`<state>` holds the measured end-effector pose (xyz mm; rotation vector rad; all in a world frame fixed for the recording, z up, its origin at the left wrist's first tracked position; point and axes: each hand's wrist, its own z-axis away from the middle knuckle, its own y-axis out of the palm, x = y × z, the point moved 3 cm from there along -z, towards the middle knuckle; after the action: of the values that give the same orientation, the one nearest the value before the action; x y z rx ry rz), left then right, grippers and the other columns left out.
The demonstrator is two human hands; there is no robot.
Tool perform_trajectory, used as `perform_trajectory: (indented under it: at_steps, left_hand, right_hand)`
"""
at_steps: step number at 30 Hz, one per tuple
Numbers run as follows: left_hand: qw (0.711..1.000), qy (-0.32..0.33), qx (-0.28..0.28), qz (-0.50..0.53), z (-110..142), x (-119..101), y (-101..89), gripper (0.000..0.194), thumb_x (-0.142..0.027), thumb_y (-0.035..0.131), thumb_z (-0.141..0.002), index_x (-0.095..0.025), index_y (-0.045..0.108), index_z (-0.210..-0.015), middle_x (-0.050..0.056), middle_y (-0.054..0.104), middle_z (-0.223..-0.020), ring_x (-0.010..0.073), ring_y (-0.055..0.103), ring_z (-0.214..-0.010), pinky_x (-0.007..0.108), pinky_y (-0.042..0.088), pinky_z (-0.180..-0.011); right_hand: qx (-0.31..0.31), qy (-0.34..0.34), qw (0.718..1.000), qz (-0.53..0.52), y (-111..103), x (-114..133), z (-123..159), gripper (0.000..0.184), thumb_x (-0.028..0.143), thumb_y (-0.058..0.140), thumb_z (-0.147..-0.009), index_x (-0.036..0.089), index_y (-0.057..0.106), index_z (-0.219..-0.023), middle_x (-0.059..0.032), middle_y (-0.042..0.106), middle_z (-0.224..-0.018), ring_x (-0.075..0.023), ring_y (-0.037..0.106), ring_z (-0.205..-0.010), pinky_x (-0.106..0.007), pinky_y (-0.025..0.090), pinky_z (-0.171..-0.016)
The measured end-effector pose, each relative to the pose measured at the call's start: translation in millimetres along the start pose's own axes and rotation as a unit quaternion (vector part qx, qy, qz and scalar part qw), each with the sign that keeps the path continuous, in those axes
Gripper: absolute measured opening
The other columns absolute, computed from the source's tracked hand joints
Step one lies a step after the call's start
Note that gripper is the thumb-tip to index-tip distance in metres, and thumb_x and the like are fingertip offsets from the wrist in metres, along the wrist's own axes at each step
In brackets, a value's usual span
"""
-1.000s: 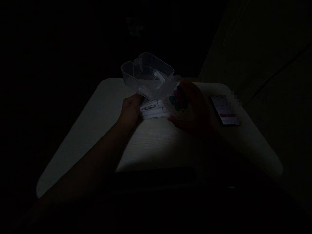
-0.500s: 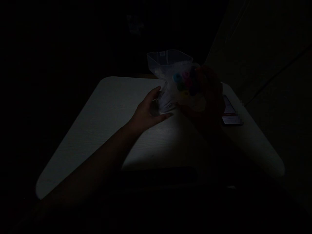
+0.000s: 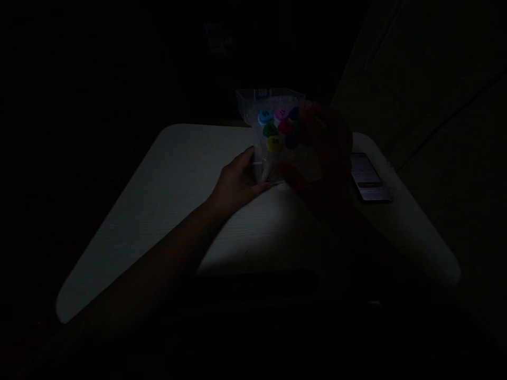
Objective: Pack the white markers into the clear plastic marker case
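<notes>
- Dim room, background almost black; pale patch (image 3: 218,41) far off beyond the table, too dark to name. Wall (image 3: 400,100) on the right, dark cable (image 3: 443,126) slanting down across it.
- White table (image 3: 138,195), rounded corners, faint grain, soft shadow towards the near side. Dark strip (image 3: 257,285) along the near edge.
- Phone (image 3: 366,177) on the right part of the table, screen lit, print too small to read. Near the right hand, apart from the case.
- Clear case (image 3: 258,158) held between both hands, over the far middle of the table. Lid (image 3: 244,103) open at the far side, see-through and hard to trace.
- Markers (image 3: 274,143) inside, round ends facing the wearer: light blue, violet-pink, green, magenta, yellow, some darker. Numbers on several, not surely readable.
- Left hand (image 3: 232,190): thumb and fingers spread in a C, tips on the lower left of the case, holding it; gap at the palm.
- Right hand (image 3: 330,148): deep in shadow, curved round the right side of the case, apparently gripping it; exact finger contacts cannot be told.
- State of the work, my reading: case opened, markers grouped in it, lid not shut. Whether the set is full, or any marker is loose, cannot be told.
</notes>
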<state>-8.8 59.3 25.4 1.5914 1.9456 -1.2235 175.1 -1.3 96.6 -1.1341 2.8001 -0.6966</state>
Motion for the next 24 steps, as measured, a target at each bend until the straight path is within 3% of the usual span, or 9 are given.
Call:
perform_trajectory:
  at_steps: [8,13,16,20,24]
  left_hand:
    - [0.981,-0.08,0.061,0.165,-2,-10,5.9,0.066,-0.046,0.088,-0.07,-0.015,0.066,-0.124,0.014,0.071,-0.125,0.0325,0.069,-0.116,0.05,0.053,-0.109]
    - [0.972,-0.097,0.072,0.202,-3,-8,6.2,0.064,-0.042,0.089,-0.069,-0.016,0.067,-0.123,0.013,0.07,-0.129,0.0333,0.066,-0.123,0.052,0.05,-0.113]
    - [0.969,-0.097,0.077,0.213,-3,-9,5.4,0.062,-0.041,0.089,-0.07,-0.016,0.068,-0.122,0.013,0.068,-0.133,0.0333,0.064,-0.126,0.052,0.048,-0.115]
    - [0.968,-0.107,0.073,0.215,-2,-5,4.8,0.066,-0.042,0.09,-0.068,-0.017,0.066,-0.124,0.013,0.068,-0.133,0.0336,0.064,-0.126,0.053,0.047,-0.115]
    - [0.968,-0.126,0.071,0.205,-2,-1,5.3,0.072,-0.043,0.091,-0.066,-0.016,0.064,-0.128,0.015,0.068,-0.133,0.0348,0.063,-0.128,0.054,0.046,-0.116]
  right_hand:
    - [0.1,0.05,0.992,0.053,3,-2,-1,0.057,0.03,0.045,-0.097,0.024,0.04,-0.154,-0.0121,0.037,-0.165,-0.0311,0.029,-0.157,-0.058,0.033,-0.126]
    - [0.143,0.094,0.983,0.062,5,-8,-3,0.062,0.026,0.055,-0.094,0.034,0.043,-0.154,-0.0045,0.035,-0.167,-0.0358,0.03,-0.157,-0.062,0.037,-0.123]
    - [0.15,0.098,0.982,0.058,4,-7,-5,0.063,0.029,0.058,-0.093,0.033,0.043,-0.155,-0.0057,0.033,-0.168,-0.0377,0.03,-0.156,-0.062,0.039,-0.122]
    - [0.159,0.086,0.983,0.042,1,-9,-8,0.064,0.039,0.06,-0.093,0.043,0.041,-0.155,-0.0004,0.044,-0.161,-0.0358,0.032,-0.155,-0.062,0.042,-0.119]
    - [0.113,0.094,0.989,-0.013,-4,-23,-11,0.053,0.04,0.054,-0.096,0.044,0.046,-0.149,0.0008,0.052,-0.154,-0.0315,0.048,-0.144,-0.057,0.052,-0.11]
